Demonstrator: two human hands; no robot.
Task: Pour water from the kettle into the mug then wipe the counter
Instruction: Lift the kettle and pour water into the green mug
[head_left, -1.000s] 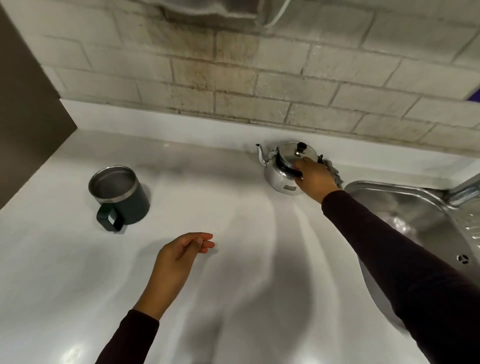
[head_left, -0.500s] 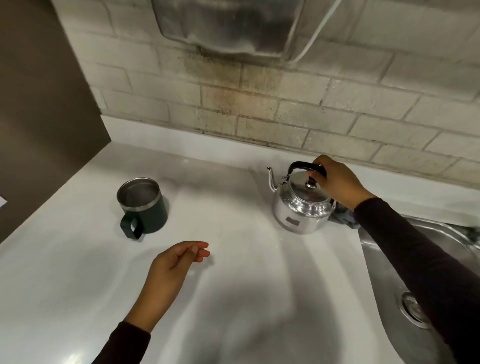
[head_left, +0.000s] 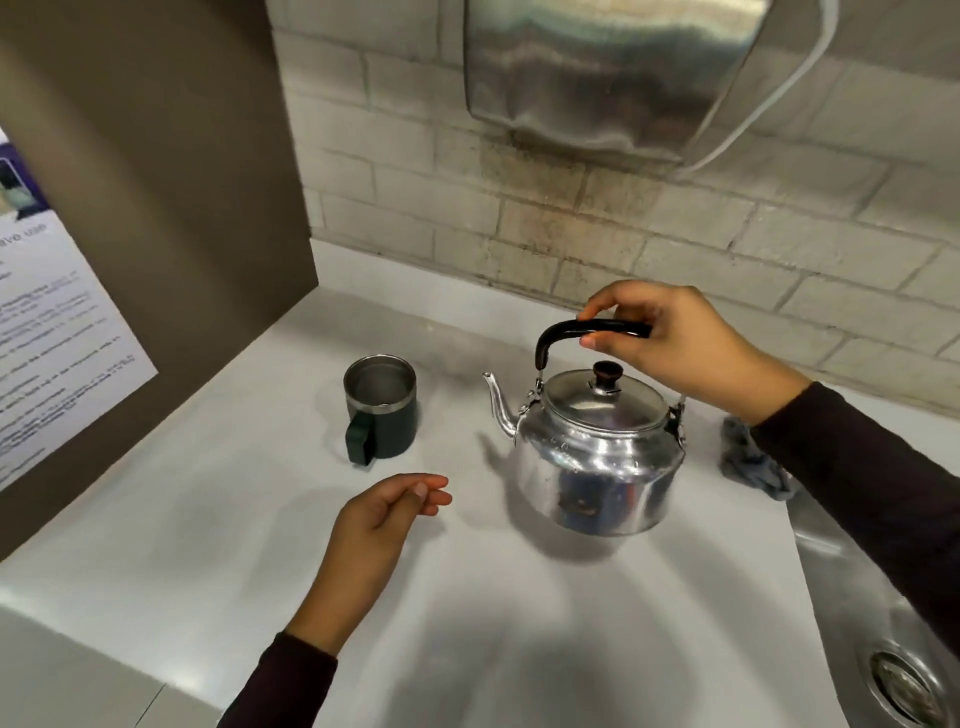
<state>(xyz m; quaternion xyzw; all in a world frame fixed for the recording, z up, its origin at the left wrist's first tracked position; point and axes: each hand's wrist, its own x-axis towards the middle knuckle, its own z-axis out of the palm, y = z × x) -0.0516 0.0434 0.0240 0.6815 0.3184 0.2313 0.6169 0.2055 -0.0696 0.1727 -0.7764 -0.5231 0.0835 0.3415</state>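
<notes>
Over the counter (head_left: 519, 623) my right hand (head_left: 675, 343) grips the kettle (head_left: 597, 457) handle. My left hand (head_left: 379, 519) hangs loose, holding nothing. I think no water is in the mug (head_left: 382, 410) yet, and wiping comes after.

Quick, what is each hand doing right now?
Left hand: loosely open above the counter, holding nothing.
Right hand: closed around the kettle's black handle.

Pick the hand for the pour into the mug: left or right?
Right. The right hand already grips the kettle by its black handle, spout facing the green mug. The left hand hovers empty over the counter, free to steady the mug.
</notes>
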